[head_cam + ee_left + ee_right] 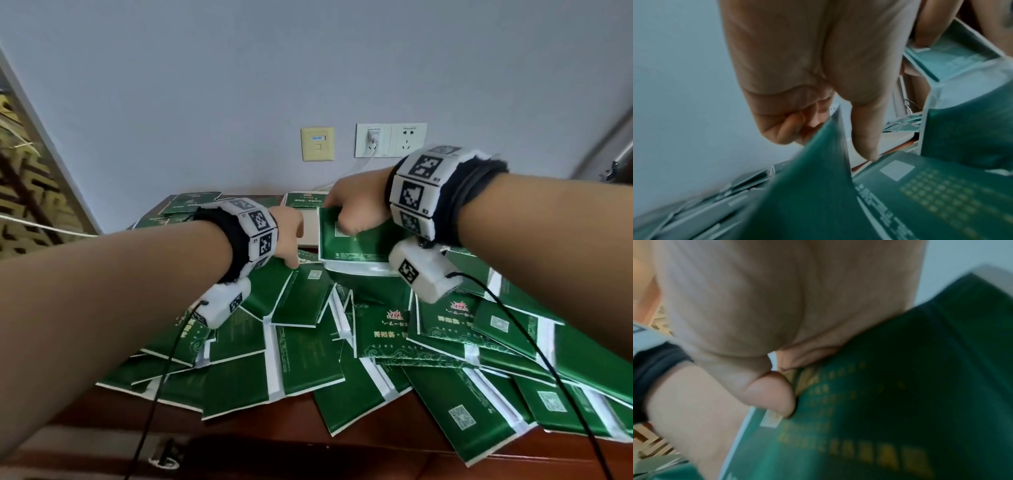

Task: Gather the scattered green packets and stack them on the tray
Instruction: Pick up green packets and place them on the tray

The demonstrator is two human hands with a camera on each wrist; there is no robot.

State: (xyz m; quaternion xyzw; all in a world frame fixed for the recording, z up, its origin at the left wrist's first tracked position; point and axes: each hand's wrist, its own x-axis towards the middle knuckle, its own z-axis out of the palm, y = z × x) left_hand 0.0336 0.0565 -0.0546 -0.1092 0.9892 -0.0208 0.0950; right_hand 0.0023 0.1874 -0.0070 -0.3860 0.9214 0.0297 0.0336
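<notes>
Holding a green packet (356, 240) up off the pile, the right hand (356, 209) has its fingers (768, 395) curled over the packet's top edge, thumb pressed on the printed face — a pinch at one end, so the packet hangs nearly upright and can be swung toward the tray (310, 228) without dragging on its neighbours. That tray, pale and flat, lies just behind the two hands near the wall, and at least one packet (306, 199) seems to rest at its far edge already.

The left hand (287, 236) is lower, down among the scattered packets (308, 359). Its wrist view shows the fingers (781, 126) bent around the raised edge of another packet (818, 170), with the thumb (867, 129) pointing down on the other side of that edge; whether the thumb is really pressing it is hard to judge, but the grip looks like a pinch that tips the packet up so it can be lifted clear.

Most of the work looks undone: packets cover the dark wooden desk (394, 428) in overlapping layers, several poking past its front edge, some face up and some showing their code squares. Because they overlap, lifting from a free edge — as both hands do — likely avoids pulling a whole sheet of them along. The glossy foil probably slides easily, so a stack set down crooked on the tray may fan out.
</notes>
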